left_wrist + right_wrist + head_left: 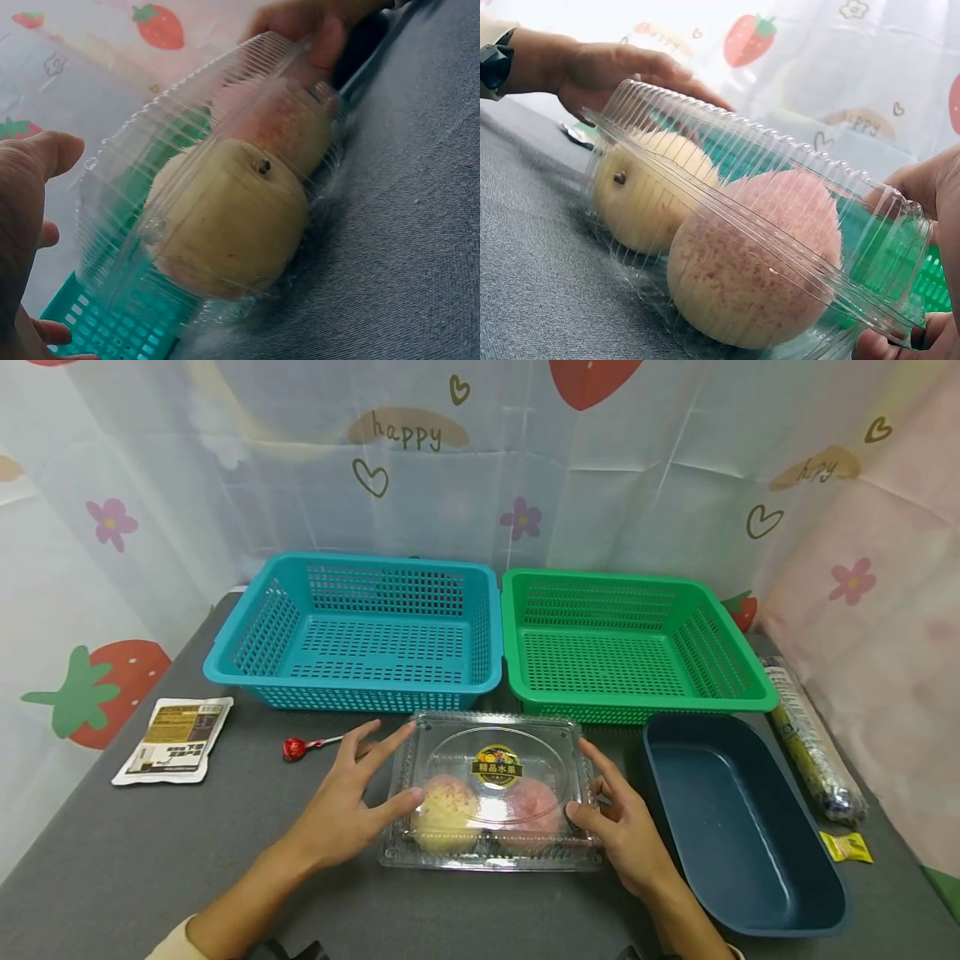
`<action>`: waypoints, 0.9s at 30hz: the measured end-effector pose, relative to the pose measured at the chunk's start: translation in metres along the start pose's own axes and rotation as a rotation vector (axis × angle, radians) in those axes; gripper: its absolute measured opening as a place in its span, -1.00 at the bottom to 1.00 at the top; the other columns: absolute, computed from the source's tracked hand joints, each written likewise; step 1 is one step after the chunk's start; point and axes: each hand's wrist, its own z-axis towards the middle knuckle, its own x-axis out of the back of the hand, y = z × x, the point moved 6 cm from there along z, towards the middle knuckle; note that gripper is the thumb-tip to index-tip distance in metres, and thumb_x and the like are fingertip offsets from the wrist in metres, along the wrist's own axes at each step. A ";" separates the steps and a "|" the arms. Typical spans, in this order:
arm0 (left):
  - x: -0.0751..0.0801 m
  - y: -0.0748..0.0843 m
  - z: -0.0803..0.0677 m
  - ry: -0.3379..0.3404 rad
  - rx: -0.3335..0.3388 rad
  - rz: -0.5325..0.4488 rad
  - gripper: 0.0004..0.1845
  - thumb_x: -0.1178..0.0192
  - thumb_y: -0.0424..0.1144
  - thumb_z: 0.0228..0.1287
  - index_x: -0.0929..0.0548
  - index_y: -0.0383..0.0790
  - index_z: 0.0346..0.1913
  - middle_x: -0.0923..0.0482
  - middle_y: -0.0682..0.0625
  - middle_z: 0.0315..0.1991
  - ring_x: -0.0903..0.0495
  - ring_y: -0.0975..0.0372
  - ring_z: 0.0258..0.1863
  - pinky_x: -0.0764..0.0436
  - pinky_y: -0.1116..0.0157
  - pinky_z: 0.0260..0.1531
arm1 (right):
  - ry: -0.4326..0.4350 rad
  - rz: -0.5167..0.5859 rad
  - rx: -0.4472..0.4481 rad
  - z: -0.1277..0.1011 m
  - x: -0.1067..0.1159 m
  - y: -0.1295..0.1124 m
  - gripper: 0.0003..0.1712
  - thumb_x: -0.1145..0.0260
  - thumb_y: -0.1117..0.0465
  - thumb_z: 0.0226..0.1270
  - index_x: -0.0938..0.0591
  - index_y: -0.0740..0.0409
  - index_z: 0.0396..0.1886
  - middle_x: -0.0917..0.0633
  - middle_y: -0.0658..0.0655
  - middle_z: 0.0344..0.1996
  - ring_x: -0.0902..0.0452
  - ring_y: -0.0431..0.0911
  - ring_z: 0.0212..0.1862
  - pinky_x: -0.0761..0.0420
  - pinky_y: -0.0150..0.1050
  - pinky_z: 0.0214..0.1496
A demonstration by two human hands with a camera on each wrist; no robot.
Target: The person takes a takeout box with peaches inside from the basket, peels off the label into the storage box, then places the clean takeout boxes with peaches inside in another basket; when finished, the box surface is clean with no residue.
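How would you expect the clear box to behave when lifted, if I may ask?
The clear box would probably flex, since its ribbed plastic looks thin. The yellow fruit and pink fruit inside may roll, being round. Its glossy surface could prove slippery.

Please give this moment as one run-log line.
clear box: lid on, two fruits inside | left hand: near left end | right hand: holds right end

Soft, even light; glints on clear container [491,806]; left wrist view dimmer, hazier.
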 end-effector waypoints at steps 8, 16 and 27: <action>-0.011 -0.001 0.002 -0.070 0.050 0.025 -0.27 -0.22 0.17 0.24 -0.25 0.23 0.46 -0.07 -0.24 0.33 -0.28 -0.14 0.22 -0.40 -0.23 -0.03 | 0.015 0.003 -0.007 -0.002 0.001 0.000 -0.16 -0.22 0.42 0.30 -0.14 -0.01 0.52 -0.46 0.38 -0.19 -0.58 0.16 -0.23 -0.64 -0.08 -0.30; -0.015 -0.001 0.005 -0.093 0.064 -0.006 -0.22 -0.30 0.12 0.15 -0.28 0.20 0.45 -0.21 -0.15 -0.11 -0.34 0.11 -0.30 -0.37 0.16 -0.38 | 0.020 -0.004 -0.004 -0.003 0.000 -0.002 -0.17 -0.22 0.42 0.31 -0.15 -0.02 0.52 -0.47 0.39 -0.19 -0.58 0.17 -0.22 -0.64 -0.08 -0.31; -0.018 -0.002 0.009 -0.106 0.144 -0.211 -0.19 -0.41 -0.07 0.05 -0.34 0.11 0.42 -0.27 -0.14 -0.29 -0.30 0.07 -0.34 -0.39 0.20 -0.46 | 0.117 -0.365 -0.193 -0.006 0.002 -0.025 -0.21 -0.30 0.19 0.33 -0.22 -0.30 0.48 -0.40 0.21 -0.24 -0.37 -0.11 -0.45 -0.40 -0.24 -0.50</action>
